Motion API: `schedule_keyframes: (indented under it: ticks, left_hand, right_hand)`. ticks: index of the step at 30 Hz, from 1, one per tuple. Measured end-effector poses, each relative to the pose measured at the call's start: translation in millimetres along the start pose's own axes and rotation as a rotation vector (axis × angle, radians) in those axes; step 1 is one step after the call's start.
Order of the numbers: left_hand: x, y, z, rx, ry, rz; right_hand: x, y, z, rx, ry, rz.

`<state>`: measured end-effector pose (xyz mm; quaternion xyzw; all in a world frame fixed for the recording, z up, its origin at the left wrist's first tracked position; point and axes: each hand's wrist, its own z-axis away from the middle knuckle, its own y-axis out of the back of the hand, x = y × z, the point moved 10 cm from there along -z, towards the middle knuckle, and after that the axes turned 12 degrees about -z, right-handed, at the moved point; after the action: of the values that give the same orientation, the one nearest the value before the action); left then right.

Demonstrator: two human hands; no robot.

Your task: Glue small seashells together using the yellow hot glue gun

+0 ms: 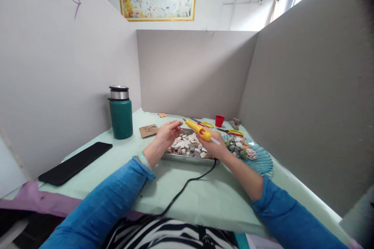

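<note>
Under both hands sits a tray (187,158) of shells (187,144) on the surface (204,190). The right hand (214,146) grips a glue gun (199,130), nozzle pointing away, cord (187,184) trailing back. The left hand (168,132) hovers loosely curled, holding nothing visible. Beyond the right hand lie scissors (233,131) and a cup (219,120).

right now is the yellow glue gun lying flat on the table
No, the right hand holds the yellow glue gun up above the metal tray of shells.
</note>
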<state>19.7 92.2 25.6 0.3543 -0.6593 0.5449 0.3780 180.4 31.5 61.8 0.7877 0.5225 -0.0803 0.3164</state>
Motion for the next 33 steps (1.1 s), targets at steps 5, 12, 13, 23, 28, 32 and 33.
schedule_keyframes:
  ticks: [5,12,13,23,28,32,33]
  left_hand:
    - [5.5,0.0,-1.4,-0.012,-0.064,-0.054]
    - [14.3,0.0,0.8,0.013,-0.141,-0.124]
    - [15.2,-0.3,1.1,0.012,-0.149,-0.131]
    - [18.4,-1.1,0.3,-0.003,-0.194,-0.181]
    - [17.8,-1.2,-0.2,-0.001,-0.212,-0.213]
    - [16.9,-0.3,-1.8,-0.005,-0.223,-0.219]
    - [17.0,-0.3,-2.1,-0.006,-0.224,-0.219]
  right_hand:
    - [-2.3,0.6,0.1,0.005,0.015,-0.004]
    - [-3.3,2.7,-0.5,0.022,0.014,-0.005]
    - [-3.4,1.7,-0.3,0.012,0.016,-0.007]
    - [-1.6,-0.6,1.1,-0.012,0.029,-0.012]
    - [-3.4,-1.6,1.1,-0.021,0.038,-0.031]
    - [-5.5,-2.8,0.9,-0.033,0.051,-0.025]
    - [-5.4,-3.1,1.0,-0.035,0.050,-0.022]
